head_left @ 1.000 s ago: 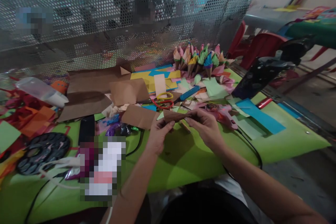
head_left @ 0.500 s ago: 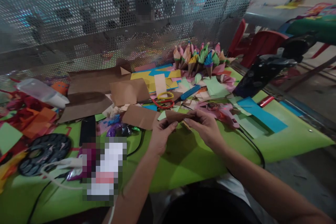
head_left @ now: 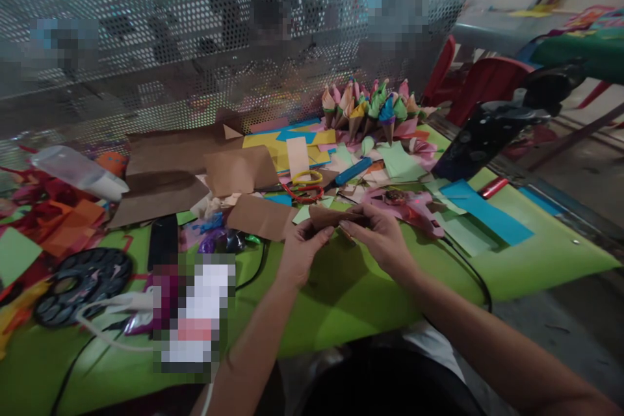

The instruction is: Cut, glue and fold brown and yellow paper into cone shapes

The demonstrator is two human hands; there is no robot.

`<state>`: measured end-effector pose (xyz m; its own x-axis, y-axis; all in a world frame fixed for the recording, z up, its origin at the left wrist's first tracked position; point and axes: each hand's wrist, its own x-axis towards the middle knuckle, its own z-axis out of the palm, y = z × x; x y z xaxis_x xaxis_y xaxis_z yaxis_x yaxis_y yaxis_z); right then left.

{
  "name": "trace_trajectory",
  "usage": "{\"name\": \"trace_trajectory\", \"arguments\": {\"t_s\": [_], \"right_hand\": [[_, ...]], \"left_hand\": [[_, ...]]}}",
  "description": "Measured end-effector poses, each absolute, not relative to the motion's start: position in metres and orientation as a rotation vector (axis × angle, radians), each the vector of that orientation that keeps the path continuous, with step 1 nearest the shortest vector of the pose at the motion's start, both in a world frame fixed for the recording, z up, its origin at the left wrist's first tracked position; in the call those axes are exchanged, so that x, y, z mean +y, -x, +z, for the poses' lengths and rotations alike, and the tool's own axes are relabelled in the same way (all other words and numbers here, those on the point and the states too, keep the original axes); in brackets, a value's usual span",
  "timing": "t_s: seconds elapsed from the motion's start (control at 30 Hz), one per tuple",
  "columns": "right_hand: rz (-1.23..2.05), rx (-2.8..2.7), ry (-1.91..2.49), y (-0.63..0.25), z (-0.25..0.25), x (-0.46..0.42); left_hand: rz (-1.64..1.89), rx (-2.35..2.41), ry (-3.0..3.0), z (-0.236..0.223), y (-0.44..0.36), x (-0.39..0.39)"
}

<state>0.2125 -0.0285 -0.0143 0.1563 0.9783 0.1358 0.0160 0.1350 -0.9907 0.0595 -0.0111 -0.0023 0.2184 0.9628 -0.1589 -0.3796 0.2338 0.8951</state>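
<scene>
Between my hands, above the green table, is a piece of brown paper (head_left: 327, 216) that looks partly rolled. My left hand (head_left: 303, 247) pinches its left end, thumb on the near side. At the other end my right hand (head_left: 376, 234) grips it, thumb and fingers pressed together. The fingertips of both hands nearly meet at the lower edge. A pink glue gun (head_left: 414, 211) lies just beyond my right hand. Left of my left hand is a flat sheet of brown paper (head_left: 260, 216). Scissors with red and yellow handles (head_left: 307, 187) rest behind the hands.
Several paper ice-cream cones (head_left: 373, 107) stand at the back. A blue cutter (head_left: 353, 171), blue paper strips (head_left: 487, 211) and a dark tumbler (head_left: 480, 143) are nearby. Left are a black round tray (head_left: 82, 286), a plastic bottle (head_left: 80, 170) and a blurred-out phone (head_left: 197, 312). A cable (head_left: 470, 266) crosses the right side.
Both hands stay in nearly the same place. The fingers have shifted slightly on the brown paper, with the thumbs a little closer together. The things on the table have not moved.
</scene>
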Motion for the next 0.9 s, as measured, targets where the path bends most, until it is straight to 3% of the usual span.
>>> {"name": "trace_trajectory", "arguments": {"t_s": [0.9], "right_hand": [[0.967, -1.112, 1.167, -0.2141, -0.0054, -0.0312]], "left_hand": [[1.18, 1.022, -0.882, -0.0074, -0.0549, -0.0077]]}}
